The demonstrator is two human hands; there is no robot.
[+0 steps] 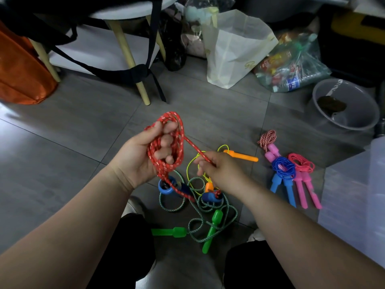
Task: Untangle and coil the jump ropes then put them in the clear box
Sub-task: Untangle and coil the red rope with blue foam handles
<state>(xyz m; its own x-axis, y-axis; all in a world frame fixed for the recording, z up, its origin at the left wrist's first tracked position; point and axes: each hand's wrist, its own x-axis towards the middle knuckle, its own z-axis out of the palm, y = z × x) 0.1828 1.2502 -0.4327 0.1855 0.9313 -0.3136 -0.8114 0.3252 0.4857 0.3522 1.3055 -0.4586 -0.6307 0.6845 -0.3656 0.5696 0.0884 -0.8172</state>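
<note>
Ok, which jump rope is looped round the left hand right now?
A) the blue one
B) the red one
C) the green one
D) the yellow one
B: the red jump rope sits in several loops round the fingers of the left hand, and the right hand pinches its loose strand.

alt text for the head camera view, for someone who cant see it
A person's left hand holds a red rope in a coil while the right hand pinches its loose strand. Below on the grey floor, a green rope and a yellow rope lie tangled; a blue rope and a pink rope lie coiled to the right.
</note>
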